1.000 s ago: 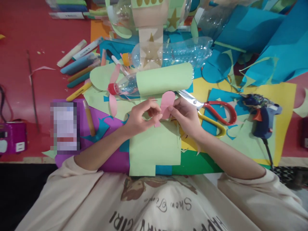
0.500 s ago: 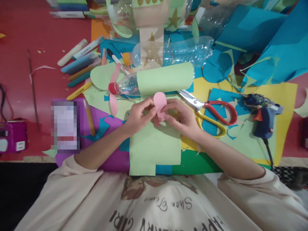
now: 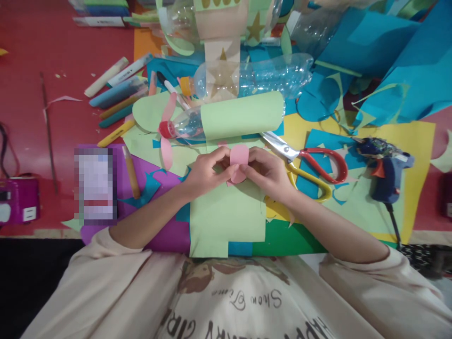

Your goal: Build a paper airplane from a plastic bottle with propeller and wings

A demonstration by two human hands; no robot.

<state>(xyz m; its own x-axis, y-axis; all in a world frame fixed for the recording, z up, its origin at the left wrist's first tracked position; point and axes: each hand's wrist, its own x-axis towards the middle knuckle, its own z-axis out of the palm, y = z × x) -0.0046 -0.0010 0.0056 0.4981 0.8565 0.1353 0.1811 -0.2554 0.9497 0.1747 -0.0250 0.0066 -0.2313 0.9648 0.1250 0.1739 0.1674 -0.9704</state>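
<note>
Between the pinching left hand [image 3: 206, 170] and right hand [image 3: 271, 173], a pink paper cutout [image 3: 239, 157] is held over a pale green sheet [image 3: 228, 219]. A paper-wrapped bottle [image 3: 243, 113] lies just beyond, scissors [image 3: 287, 151] near the right hand, a glue gun [image 3: 386, 181] farther right.

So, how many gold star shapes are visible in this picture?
2. The larger gold star is on the beige strip, at the orange-capped bottle; the smaller gold star is on green paper near the top edge. Others may be hidden.
</note>
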